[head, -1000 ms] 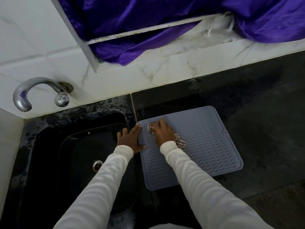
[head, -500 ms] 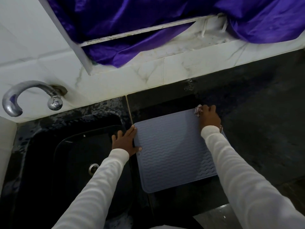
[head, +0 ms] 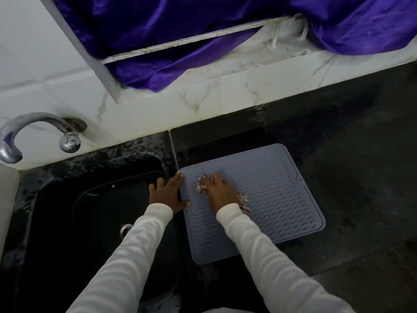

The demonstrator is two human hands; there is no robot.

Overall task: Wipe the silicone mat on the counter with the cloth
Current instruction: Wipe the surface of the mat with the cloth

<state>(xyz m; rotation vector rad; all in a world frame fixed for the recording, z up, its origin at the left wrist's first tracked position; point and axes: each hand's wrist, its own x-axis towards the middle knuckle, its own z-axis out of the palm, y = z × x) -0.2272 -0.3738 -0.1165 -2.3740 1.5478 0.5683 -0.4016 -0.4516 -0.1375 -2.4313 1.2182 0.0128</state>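
Note:
A grey ribbed silicone mat [head: 275, 190] lies flat on the dark counter [head: 352, 177], just right of the sink. My right hand [head: 220, 192] presses a small checked cloth [head: 201, 183] onto the mat's upper left part; cloth ends stick out past the fingertips and beside the wrist. My left hand [head: 168, 193] lies flat with fingers spread on the mat's left edge, thumb resting on the mat.
A black sink [head: 94, 213] with a metal drain [head: 125, 229] sits left of the mat. A chrome tap [head: 33, 129] juts from the white tiled wall. Purple fabric [head: 180, 37] hangs over the window ledge behind the counter.
My right hand swept the cloth from the mat's upper left to its far right corner, then back to the upper left. My left hand stayed on the left edge.

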